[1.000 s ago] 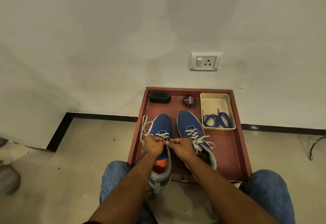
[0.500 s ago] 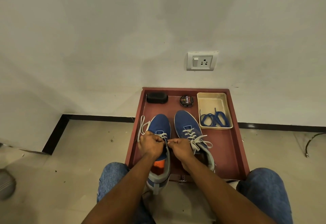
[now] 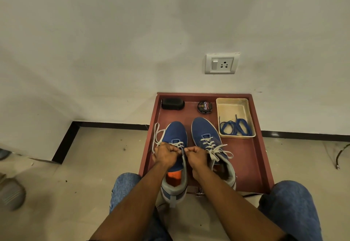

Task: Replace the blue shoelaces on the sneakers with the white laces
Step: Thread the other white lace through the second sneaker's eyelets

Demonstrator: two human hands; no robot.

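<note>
Hands have barely shifted over the last second: both stay bunched over the throat of the left-hand sneaker [image 3: 175,140], knuckles close together, while the whole scene has only drifted a little in the frame as the head moved. The slack loop of white lace [image 3: 156,136] trailing off toward the left edge of the red tray [image 3: 253,157] looks much the same as it did a second ago, so I judge the person is still working the lace through the upper eyelets, or snugging it, rather than tying off.

For the task this reads as late in the job. The right-hand sneaker [image 3: 207,140], at centre frame, already carries white lacing with a bow. The blue laces [image 3: 235,127] lie coiled in the cream dish [image 3: 233,106] at the tray's upper right, well apart from both shoes. Only the left-hand shoe remains unfinished.

As to the grip: the left hand [image 3: 164,153] is curled into a fist on the lace at the shoe's left side, and the right hand [image 3: 196,155] has thumb and forefinger pressed together, pinching the lace just above the tongue. The two hands nearly touch. Which strand each holds is too small to tell.

A black brush [image 3: 172,104] and a polish tin [image 3: 204,106] sit along the tray's far edge, untouched.
</note>
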